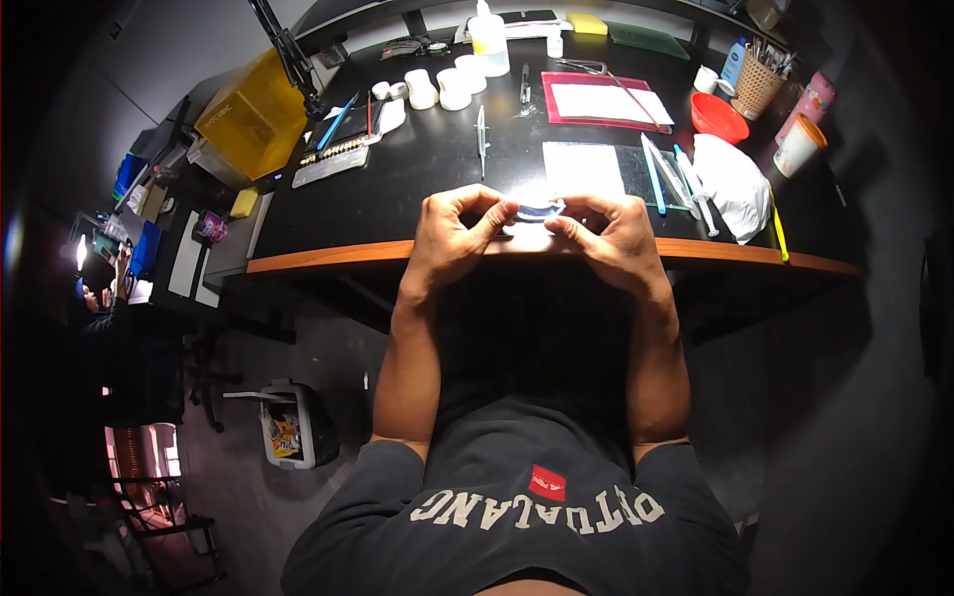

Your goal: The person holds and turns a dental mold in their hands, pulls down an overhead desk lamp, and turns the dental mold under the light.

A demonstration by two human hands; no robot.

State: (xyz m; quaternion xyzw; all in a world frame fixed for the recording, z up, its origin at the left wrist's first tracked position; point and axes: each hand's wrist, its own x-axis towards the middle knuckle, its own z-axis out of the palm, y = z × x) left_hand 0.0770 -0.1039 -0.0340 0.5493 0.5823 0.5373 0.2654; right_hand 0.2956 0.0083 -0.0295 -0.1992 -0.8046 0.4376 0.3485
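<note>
Between my two hands, just above the front edge of the black table [397,214], is a small curved bluish-white piece [538,212]; glare hides its exact kind. My left hand [454,234] pinches its left end between thumb and fingers. At the other end, the thumb and fingers of my right hand [616,241] are closed on it. A white sheet [581,169] lies just beyond my right hand. Farther back from my left hand, a slim pointed tool [483,141] rests on the tabletop.
To the right are a white bag [730,184], a red bowl [718,117] and a woven brush holder [757,91]. White jars [421,89] and a clear bottle [489,42] stand at the back. A bin [288,425] is on the floor; a person [94,298] is at far left.
</note>
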